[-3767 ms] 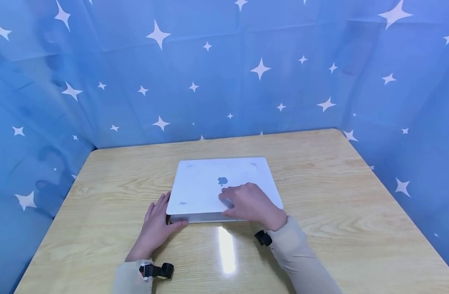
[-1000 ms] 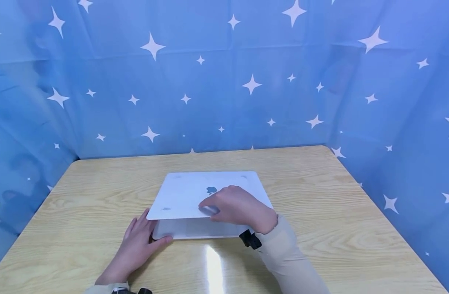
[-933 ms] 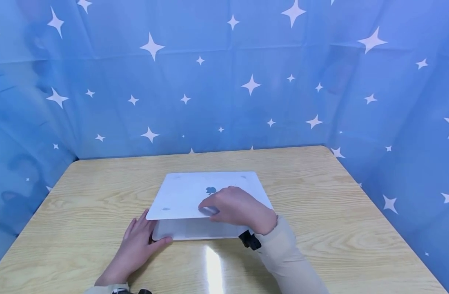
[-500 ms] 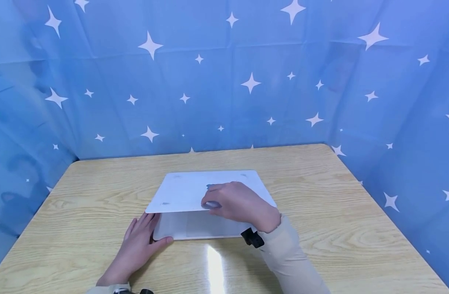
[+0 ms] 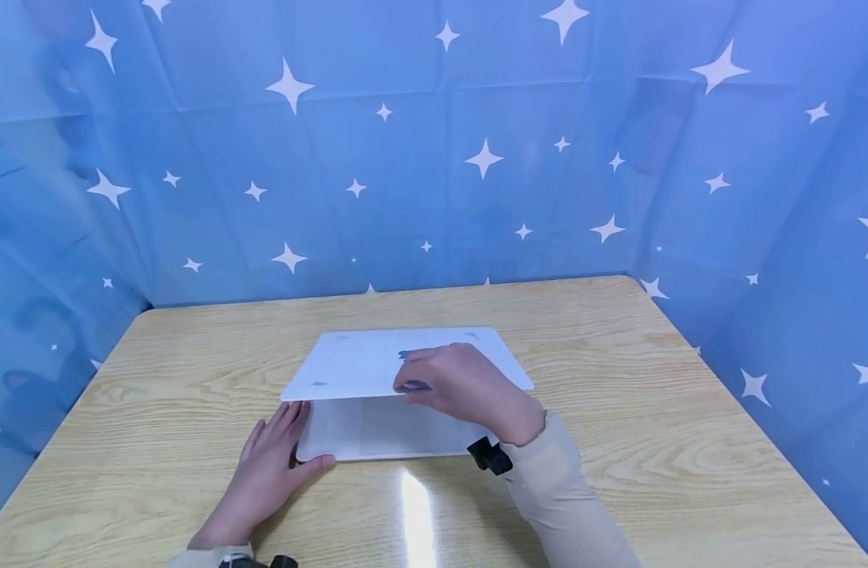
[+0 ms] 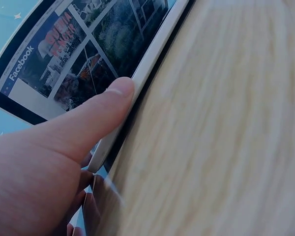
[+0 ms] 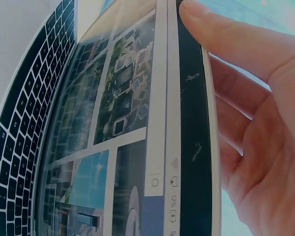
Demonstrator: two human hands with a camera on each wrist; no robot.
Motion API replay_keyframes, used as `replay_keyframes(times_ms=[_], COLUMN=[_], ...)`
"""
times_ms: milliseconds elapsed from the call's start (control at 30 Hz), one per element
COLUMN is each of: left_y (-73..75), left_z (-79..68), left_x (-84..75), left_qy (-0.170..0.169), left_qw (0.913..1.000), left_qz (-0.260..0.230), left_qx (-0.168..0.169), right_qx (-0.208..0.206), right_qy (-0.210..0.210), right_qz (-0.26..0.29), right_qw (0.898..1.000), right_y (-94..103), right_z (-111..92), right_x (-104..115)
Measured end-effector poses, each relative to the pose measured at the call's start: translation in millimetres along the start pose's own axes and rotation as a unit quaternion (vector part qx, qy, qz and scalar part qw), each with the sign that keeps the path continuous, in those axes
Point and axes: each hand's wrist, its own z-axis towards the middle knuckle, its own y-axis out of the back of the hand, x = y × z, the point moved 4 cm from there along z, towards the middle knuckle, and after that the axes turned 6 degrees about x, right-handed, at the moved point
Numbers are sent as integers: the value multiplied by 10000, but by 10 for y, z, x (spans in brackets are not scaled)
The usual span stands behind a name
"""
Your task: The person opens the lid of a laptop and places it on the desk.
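A silver laptop lies on the table, its lid [image 5: 359,367] raised part way and its base [image 5: 405,434] flat below. My right hand [image 5: 469,390] pinches the lid's front edge. In the right wrist view the thumb rests on the dark screen border [image 7: 194,132], with the fingers behind the lid. My left hand [image 5: 263,469] rests against the base's front-left corner: fingers along the left side, thumb [image 6: 96,113] on the front edge. The lit screen [image 6: 101,54] shows pictures and a Facebook heading; black keys [image 7: 32,108] appear in the right wrist view.
The laptop sits on a light wood table [image 5: 654,426] with a bright light reflection near its front. A blue curtain [image 5: 214,142] with white stars hangs behind and at both sides. Both wrists carry small black devices, such as the right one [image 5: 489,456].
My right hand has risen with the lid's front edge, so the gap above the base has widened. My left hand stays at the corner. The head view has shifted since the oldest frame.
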Motion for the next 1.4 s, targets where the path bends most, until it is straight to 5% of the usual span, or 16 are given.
replay_keyframes(times_ms=[933, 1400], left_y=[20, 1], left_z=[14, 32], left_x=[-5, -1], left_qy=[102, 139], left_qw=[9999, 9998], left_qz=[-55, -85], left_qx=[60, 83], right_qx=[-447, -599], right_qy=[89, 29], right_qz=[-421, -140], right_qw=[9981, 9981], right_y=[66, 53], right_z=[19, -3], right_x=[14, -18])
